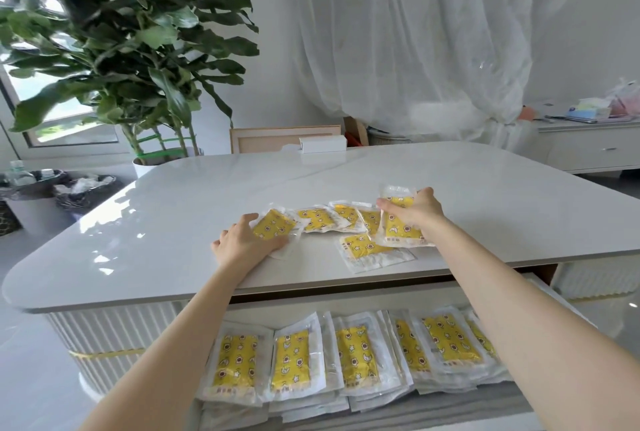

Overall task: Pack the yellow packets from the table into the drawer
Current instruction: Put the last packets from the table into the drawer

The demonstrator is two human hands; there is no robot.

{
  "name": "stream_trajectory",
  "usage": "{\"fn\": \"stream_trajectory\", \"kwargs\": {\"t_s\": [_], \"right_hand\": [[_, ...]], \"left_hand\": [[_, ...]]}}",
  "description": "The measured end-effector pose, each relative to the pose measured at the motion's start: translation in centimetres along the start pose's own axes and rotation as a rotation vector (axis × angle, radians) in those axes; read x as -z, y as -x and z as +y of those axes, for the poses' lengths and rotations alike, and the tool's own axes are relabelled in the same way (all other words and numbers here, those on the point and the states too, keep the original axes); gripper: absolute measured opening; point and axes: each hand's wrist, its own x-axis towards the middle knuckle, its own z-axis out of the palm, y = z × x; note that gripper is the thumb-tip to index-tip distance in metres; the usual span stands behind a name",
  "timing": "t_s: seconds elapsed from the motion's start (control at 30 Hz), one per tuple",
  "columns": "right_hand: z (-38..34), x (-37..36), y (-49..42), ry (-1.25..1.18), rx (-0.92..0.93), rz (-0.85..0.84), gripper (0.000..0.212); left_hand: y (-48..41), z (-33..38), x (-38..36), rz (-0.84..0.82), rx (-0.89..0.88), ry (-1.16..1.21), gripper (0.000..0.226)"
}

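left hand (242, 243), right hand (417, 210) grip yellow packets (273, 227); print illegible

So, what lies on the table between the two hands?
In the head view, three yellow packets lie in a row between them. The left hand grips the leftmost packet, the right hand the rightmost packet.

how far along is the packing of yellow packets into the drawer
Done: the open drawer holds rows of packed packets. In hand: the left hand grips the leftmost packet, the right hand holds a tilted packet. Left: about four loose packets on the table.
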Motion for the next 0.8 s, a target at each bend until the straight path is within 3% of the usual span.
{"fn": "stream_trajectory", "kwargs": {"t_s": [0.23,0.43,0.67,0.8], "right_hand": [[0.4,-1.4,-1.4,-0.019,-0.03,-0.07,0.09],[-0.2,-1.4,-0.8,0.393,-0.065,-0.116,0.09],[0.2,-1.5,-1.0,0.417,-0.086,-0.148,0.095],[0.5,-1.5,-1.4,0.317,-0.121,-0.176,0.105]], "left_hand": [[-0.1,-0.4,-0.2,0.067,0.015,0.181,0.04],[-0.1,-0.1,-0.2,0.07,0.0,0.169,0.037],[-0.3,-0.3,-0.4,0.067,-0.01,0.217,0.034],[0.2,0.2,-0.6,0.04,-0.144,0.495,0.02]]}}
